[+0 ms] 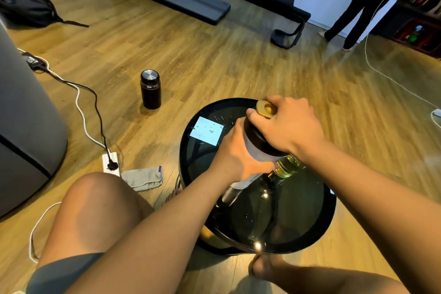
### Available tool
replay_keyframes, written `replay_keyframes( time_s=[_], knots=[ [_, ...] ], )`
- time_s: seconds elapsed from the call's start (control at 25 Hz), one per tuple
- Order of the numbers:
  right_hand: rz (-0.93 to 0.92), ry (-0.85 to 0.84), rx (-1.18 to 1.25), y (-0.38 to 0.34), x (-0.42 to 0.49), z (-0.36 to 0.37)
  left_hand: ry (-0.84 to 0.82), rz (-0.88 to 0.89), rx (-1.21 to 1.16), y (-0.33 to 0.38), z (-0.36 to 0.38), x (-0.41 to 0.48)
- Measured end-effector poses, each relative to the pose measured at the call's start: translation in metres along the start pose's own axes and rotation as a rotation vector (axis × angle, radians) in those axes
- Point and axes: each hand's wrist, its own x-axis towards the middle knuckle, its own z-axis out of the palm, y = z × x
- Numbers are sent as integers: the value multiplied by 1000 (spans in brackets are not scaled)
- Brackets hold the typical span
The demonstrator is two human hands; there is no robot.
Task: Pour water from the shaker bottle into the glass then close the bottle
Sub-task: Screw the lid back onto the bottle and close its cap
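Bottle [256,148] btwn both hands' fingers [256,124]

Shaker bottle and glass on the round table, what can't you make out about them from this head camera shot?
- Shaker bottle, head view: the left hand and right hand cover most of it, so its water level is hidden.
- Black lid: the right hand covers it; whether it is fully seated cannot be told.
- Glass: only a yellowish sliver shows under the right wrist; its contents are hidden.
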Motion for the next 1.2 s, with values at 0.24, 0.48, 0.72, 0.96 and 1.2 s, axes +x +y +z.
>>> replay_keyframes(
  time_s=[0.24, 0.48, 0.72, 0.96, 1.2],
  knots=[
    [-108, -58, 5, 3, -3, -5, -2, 11, -13, 0, 1, -2],
    [-608, -384, -41, -4, 0, -29, -16, 45, -6, -3, 2, -2],
    [-93, -478, -326, -1, 20, -42, 4, 10, 16, -5, 5, -2],
    [-267, -610, 53, 14, 21, -63, -22, 23, 11, -8, 3, -3],
    [-273, -622, 247, 9, 24, -70, -5, 40, -25, -11, 4, -3]
  ],
)
